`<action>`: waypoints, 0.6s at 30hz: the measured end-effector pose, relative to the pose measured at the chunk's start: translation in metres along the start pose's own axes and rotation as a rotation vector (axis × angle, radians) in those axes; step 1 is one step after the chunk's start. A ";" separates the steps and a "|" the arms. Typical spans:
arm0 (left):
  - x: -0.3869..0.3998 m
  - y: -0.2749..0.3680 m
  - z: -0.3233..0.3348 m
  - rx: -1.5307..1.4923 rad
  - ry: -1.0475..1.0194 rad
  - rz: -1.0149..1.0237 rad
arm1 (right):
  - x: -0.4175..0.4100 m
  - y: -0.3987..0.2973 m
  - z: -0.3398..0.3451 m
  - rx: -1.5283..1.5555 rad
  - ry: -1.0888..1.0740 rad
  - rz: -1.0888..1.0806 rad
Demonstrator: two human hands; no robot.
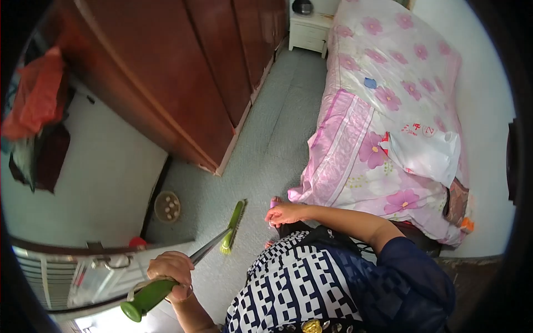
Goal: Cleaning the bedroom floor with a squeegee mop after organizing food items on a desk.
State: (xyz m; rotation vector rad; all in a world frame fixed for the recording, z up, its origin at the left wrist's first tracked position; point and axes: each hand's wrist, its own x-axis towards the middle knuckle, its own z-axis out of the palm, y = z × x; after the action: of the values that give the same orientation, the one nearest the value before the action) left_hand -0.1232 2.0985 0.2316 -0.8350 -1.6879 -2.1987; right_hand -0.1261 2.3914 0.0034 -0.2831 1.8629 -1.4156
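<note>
My left hand [171, 268] grips a broom by its green plastic handle end [152, 297], at the lower left. From there the metal broom stick [211, 246] slants away to the green broom head [234, 224], whose bristles rest on the grey floor [266, 162]. In front of my body hangs my right hand [285, 214], its fingers loosely curled. Whether anything is held in those fingers is hidden. Just beyond that hand, the toes of one foot show with a purple slipper strap [274, 203]; the other foot [269, 244] shows only in part.
Reddish-brown wardrobe doors [212, 70] line the left, past a bowl of round white items [167, 207]. A bed with a pink floral cover [362, 125] stands on the right, bearing a white plastic bag [424, 152] and a blue scrap [370, 83]. A white nightstand [308, 31] stands at the far end.
</note>
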 end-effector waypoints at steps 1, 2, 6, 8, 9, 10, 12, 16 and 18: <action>0.020 -0.009 0.007 -0.086 -0.076 0.034 | 0.003 -0.010 -0.008 0.008 0.028 -0.014; 0.039 -0.017 0.015 -0.087 -0.102 0.080 | 0.008 -0.021 -0.015 0.252 0.035 0.064; 0.108 -0.067 0.056 -0.031 -0.142 0.142 | 0.039 -0.040 -0.063 0.827 0.018 0.143; 0.138 -0.096 0.081 -0.044 -0.120 0.151 | 0.057 -0.051 -0.094 0.965 0.028 0.132; 0.154 -0.110 0.094 -0.052 -0.073 0.145 | 0.065 -0.059 -0.112 1.236 0.054 0.172; 0.169 -0.123 0.105 -0.078 -0.127 0.136 | 0.071 -0.065 -0.125 1.525 0.081 0.210; 0.193 -0.142 0.132 -0.107 -0.169 0.138 | 0.090 -0.070 -0.161 1.659 0.205 0.091; 0.243 -0.171 0.160 -0.182 -0.381 0.118 | 0.109 -0.076 -0.246 1.950 0.563 0.084; 0.265 -0.183 0.163 -0.239 -0.573 0.094 | 0.125 -0.061 -0.284 2.054 0.684 0.173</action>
State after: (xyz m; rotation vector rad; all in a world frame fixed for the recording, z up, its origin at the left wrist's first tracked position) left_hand -0.3842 2.3456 0.2641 -1.7002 -1.5628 -2.2603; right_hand -0.4214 2.5024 0.0299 1.3971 -0.0274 -2.5729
